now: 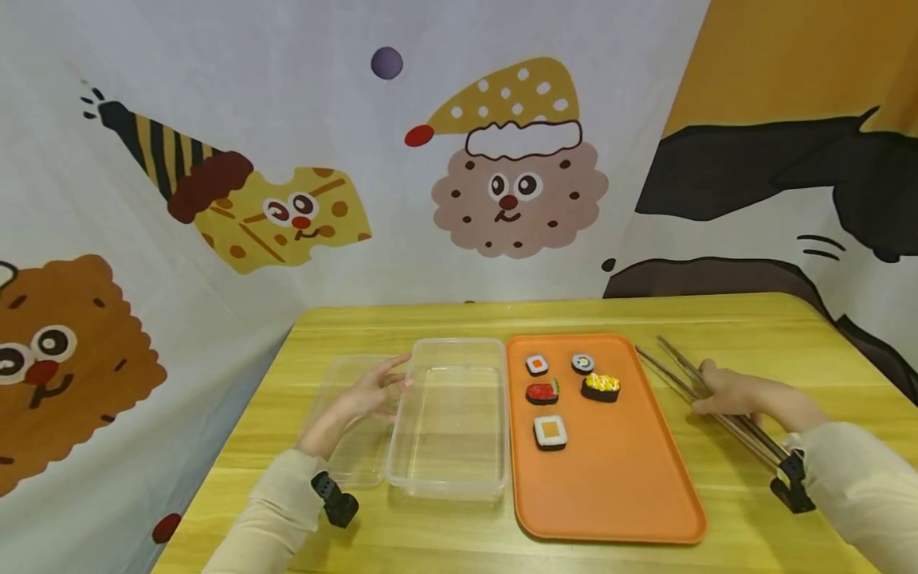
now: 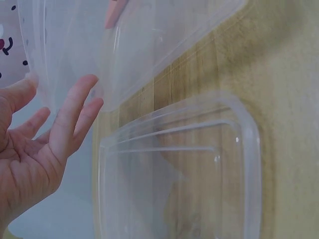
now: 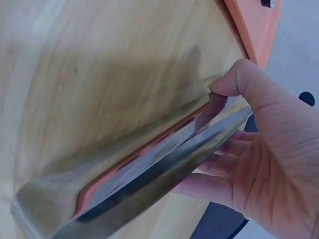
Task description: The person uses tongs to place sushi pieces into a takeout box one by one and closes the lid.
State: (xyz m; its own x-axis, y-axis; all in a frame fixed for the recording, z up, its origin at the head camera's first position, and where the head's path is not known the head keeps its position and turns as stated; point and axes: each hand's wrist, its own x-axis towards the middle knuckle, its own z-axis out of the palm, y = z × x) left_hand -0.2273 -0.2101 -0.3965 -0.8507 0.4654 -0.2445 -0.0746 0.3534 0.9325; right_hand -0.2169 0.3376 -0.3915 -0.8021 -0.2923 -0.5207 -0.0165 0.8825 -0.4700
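Note:
Metal tongs (image 1: 726,414) are held in my right hand (image 1: 746,395), the thumb on one arm and the fingers on the other; in the right wrist view the bent end of the tongs (image 3: 45,209) lies lower left. The fingertips of my left hand (image 1: 366,396) touch the left side of a clear plastic container (image 1: 452,426), the fingers fairly straight. Beneath that hand lies a clear lid (image 1: 355,454), flat on the table. An orange tray (image 1: 610,486) right of the container bears several sushi pieces, among them a yellow-topped one (image 1: 601,387) and a white square one (image 1: 550,432).
Everything lies on a yellow wooden table (image 1: 445,550). A white cloth (image 1: 387,263) with cartoon prints hangs behind it. The container and the tray stand side by side, almost touching.

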